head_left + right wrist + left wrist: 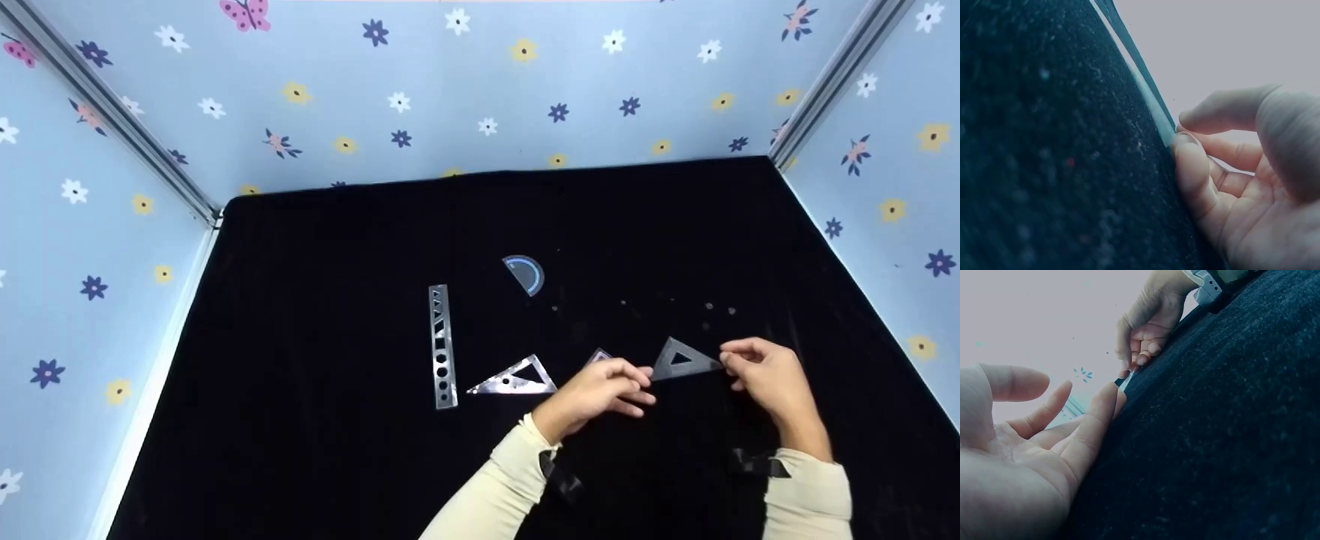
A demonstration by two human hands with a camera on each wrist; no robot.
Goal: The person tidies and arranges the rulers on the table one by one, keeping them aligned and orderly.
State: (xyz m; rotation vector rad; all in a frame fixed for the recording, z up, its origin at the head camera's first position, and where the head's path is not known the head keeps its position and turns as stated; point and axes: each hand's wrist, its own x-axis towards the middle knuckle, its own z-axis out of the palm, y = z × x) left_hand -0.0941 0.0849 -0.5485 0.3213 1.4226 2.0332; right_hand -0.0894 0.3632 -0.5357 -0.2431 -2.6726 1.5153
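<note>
A clear set square [664, 363] with a triangular cut-out lies on the black cloth between the two hands. My right hand [765, 375] pinches its right-hand corner between thumb and fingers; the right wrist view shows the set square's edge [1154, 109] meeting the fingertips. At the opposite corner, my left hand [600, 394] touches with extended fingers, its thumb held apart in the left wrist view. Behind the left hand, a pinkish-edged piece [599, 354] shows only its tip. Left of that hand lies another clear set square [517, 385], shiny with reflections.
A clear template ruler [441, 341] with cut-out shapes lies further left. Above the set squares is a small protractor [534, 276] with a blue arc. Flowered blue panels [450, 90] enclose the black-covered table [315, 300] at the back and sides.
</note>
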